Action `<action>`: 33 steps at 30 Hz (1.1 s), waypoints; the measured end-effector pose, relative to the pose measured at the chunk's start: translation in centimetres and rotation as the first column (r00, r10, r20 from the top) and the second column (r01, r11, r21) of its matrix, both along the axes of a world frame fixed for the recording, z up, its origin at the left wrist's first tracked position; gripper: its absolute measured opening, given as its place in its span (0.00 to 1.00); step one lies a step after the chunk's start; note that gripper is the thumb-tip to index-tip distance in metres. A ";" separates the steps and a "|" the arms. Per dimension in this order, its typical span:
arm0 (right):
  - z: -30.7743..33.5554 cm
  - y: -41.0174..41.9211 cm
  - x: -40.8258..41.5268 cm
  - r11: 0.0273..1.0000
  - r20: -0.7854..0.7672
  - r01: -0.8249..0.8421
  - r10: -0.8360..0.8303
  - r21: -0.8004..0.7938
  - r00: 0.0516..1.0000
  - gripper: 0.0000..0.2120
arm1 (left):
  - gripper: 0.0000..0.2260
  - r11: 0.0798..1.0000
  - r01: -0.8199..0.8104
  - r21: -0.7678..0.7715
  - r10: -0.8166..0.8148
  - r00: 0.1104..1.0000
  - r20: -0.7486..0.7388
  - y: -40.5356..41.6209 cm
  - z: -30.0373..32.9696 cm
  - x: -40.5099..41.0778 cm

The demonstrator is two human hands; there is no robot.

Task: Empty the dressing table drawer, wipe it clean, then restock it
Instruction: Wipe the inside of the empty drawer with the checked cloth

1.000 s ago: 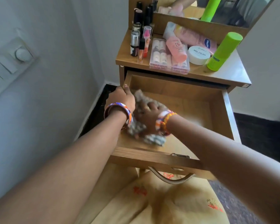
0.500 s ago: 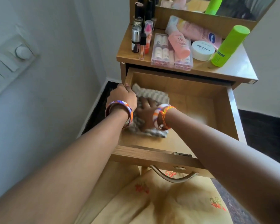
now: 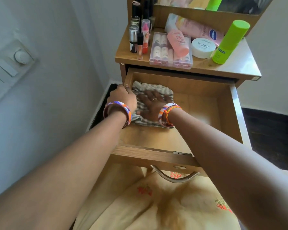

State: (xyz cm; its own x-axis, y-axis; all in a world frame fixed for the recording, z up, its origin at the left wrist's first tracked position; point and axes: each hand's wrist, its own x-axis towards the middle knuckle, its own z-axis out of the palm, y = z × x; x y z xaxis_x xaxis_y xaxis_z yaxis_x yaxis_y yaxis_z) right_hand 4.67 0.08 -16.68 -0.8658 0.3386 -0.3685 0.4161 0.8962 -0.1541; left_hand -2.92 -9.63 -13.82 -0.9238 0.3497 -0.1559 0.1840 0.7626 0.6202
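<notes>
Cloth, striped grey and off-white, lies crumpled in the far-left corner of the open drawer, flat on the drawer floor. Judged soft and light; it will bunch and slide easily, so best worked under a flat palm rather than pinched at an edge. Weave looks ribbed or waffled; cannot tell if damp.

Right hand: fingers spread and extended, pressing down on the middle of the cloth; a ring shows on one finger. Left hand: fingers curled over the left drawer wall at its far end, gripping the rim, apparently bracing the drawer. Both wrists carry bangles.

Drawer: pale wood-grain board, pulled well out, metal handle on the near front. No contents visible apart from the cloth. Faint marks on the floor near the front; right half partly blurred.

Desk top, beyond the drawer, carries the removed items: clear plastic case, pink tube lying across it, white nail polish tub, green bottle on the right, small lip glosses and dark bottles on the left.

Judgement: emptying done, wiping in hand, restocking not yet begun.
</notes>
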 end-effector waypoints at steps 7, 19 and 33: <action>0.9 3.7 4.3 0.964 0.008 0.265 -0.265 -0.017 0.964 0.34 | 0.19 1.000 -0.005 0.023 0.004 1.000 0.016 0.0 -0.2 0.1; 3.4 4.3 10.3 0.914 0.267 0.317 -0.381 0.255 0.885 0.17 | 0.20 1.000 -0.006 0.024 0.006 1.000 0.019 -0.3 0.5 0.9; 10.4 -7.4 7.7 0.994 0.334 0.080 -0.052 -0.073 0.941 0.20 | 0.20 0.998 0.050 0.043 -0.055 0.992 0.118 -1.0 0.3 0.5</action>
State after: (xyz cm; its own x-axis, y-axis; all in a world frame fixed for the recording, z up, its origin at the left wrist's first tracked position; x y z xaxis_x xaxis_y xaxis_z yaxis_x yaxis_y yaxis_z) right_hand 12.40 -7.33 -6.26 -0.6669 0.3460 -0.6599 0.5142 0.8547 -0.0715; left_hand -2.42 -10.58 -13.53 -0.8799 0.4051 -0.2482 0.1462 0.7280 0.6698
